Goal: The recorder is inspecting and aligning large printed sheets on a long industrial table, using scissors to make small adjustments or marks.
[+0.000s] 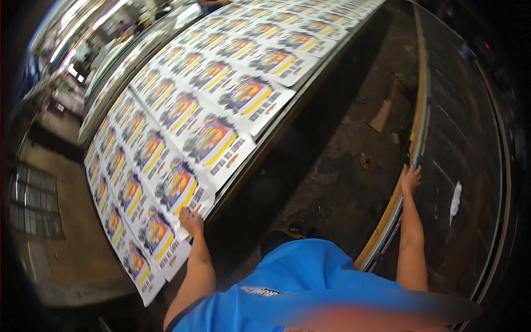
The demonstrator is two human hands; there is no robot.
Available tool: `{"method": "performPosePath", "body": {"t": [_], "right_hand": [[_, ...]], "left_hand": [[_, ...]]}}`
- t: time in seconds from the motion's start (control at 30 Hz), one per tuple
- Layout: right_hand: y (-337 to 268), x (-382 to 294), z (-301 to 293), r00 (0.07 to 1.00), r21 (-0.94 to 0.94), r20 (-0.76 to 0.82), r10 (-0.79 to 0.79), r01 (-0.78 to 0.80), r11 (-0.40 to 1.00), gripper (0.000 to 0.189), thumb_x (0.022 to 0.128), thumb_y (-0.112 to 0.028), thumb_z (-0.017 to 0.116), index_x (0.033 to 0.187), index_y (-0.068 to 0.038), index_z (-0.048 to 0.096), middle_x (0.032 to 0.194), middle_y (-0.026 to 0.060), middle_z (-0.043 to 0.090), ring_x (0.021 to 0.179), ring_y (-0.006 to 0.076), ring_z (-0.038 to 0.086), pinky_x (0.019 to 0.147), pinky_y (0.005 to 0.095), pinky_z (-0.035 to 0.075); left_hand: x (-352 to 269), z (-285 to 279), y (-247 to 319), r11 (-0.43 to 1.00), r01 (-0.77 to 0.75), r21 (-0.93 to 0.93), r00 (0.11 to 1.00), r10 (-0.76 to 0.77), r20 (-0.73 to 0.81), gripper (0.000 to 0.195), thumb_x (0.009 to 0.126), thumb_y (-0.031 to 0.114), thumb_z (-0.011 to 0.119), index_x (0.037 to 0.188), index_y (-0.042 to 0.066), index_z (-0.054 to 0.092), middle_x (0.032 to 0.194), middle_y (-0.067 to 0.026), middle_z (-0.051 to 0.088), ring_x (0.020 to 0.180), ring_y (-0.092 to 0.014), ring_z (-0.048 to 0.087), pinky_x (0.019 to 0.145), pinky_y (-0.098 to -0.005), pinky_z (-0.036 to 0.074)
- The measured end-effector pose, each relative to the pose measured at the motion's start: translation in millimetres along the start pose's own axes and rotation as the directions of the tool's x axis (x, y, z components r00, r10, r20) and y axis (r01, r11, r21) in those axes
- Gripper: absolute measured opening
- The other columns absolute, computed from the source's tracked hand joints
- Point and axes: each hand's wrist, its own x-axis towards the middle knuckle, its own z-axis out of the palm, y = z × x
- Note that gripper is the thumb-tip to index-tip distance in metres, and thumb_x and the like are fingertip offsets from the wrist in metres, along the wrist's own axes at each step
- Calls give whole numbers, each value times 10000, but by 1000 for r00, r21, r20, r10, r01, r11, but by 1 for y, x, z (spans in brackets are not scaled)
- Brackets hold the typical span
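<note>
Rows of white printed pieces (182,182) with a repeated yellow, red and blue design cover a long table on the left. My left hand (191,221) rests on the near edge of these pieces; whether its fingers pinch the material cannot be told. On the right, my right hand (410,180) lies on the yellowish edge strip (383,222) of a second, dark table, its fingers spread over the rim. A crumpled white cloth or paper (455,203) lies on that dark tabletop (464,124), right of my right hand.
Between the two tables runs a dark floor aisle (332,178) with a brown cardboard scrap (381,116) and small litter. Beyond the printed pieces stands another long table (120,70). A person's arm (213,3) shows at the far edge. A grated panel (36,201) is at far left.
</note>
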Motion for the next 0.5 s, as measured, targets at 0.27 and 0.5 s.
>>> {"method": "performPosePath", "body": {"t": [0.27,0.5], "right_hand": [[12,1,10,991,49,-134,-1,8,999,402,950,-324,571,1282,-100,542,1520,214,335,1303,441,429,1020,638,379],[7,-1,1,999,100,-32,25,-22,995,409,983,-345,540,1317,-112,503,1567,191,252,1372,438,349,1071,641,330]], "left_hand": [[6,12,-5,998,-60,-15,997,59,-56,419,836,297,720,1081,-29,621,1133,-197,640,1064,-411,582,910,-492,460],[4,9,-1,998,-64,11,996,64,-69,320,854,163,547,1110,-17,614,1187,-190,627,1104,-396,579,943,-503,454]]}}
